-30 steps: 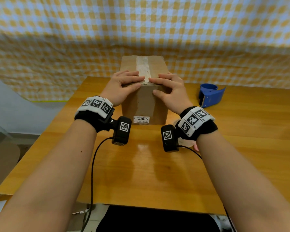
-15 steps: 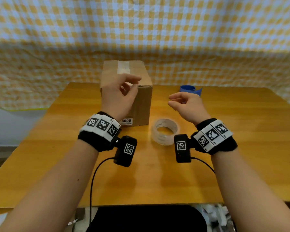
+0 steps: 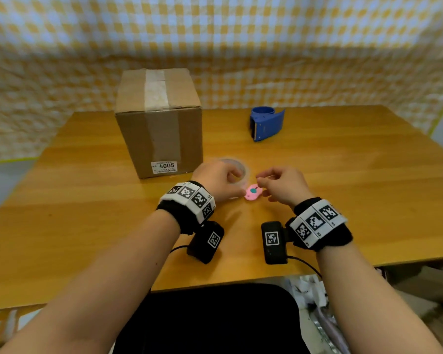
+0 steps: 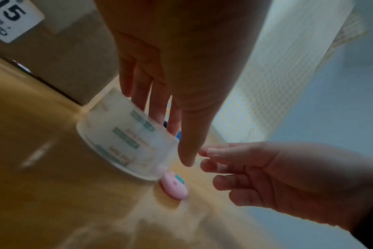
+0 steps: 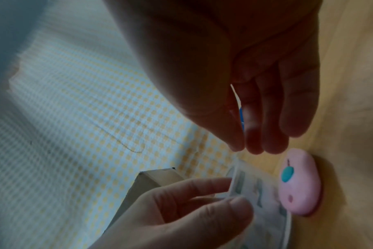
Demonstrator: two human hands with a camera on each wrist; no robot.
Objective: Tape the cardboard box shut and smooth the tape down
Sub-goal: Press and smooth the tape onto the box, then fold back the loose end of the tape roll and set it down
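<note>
A yellow and white check cloth [image 3: 241, 47] hangs behind a wood counter [image 3: 343, 187]. The box [image 3: 159, 123] stands at the back left of the counter. It has 1 strip of tape [image 3: 156, 90] over the top already. A blue tape cutter [image 3: 266, 122] sits well to the right of the box.

The clear tape roll [image 4: 126, 143] is near the front of the box, by the left hand [image 3: 216, 181]. That hand grips the roll, with fingers [image 4: 158, 101] inside the ring and the thumb on the outside. The roll looks tipped up on its edge. A small pink thing [image 3: 253, 192] lies on the counter, touching the roll or just beside it.

The right hand [image 3: 283, 186] hangs just over the pink thing. Its fingers [image 5: 266, 131] are loosely bent with the thumb close to them, and it holds nothing I can see.

I think the person is about to find the loose end of the tape. The tape is clear, so the end may be hard to spot and pick up. The roll could slip, since it is smooth. The right hand could also bump the pink thing away. A new strip could twist and stick to itself.
</note>
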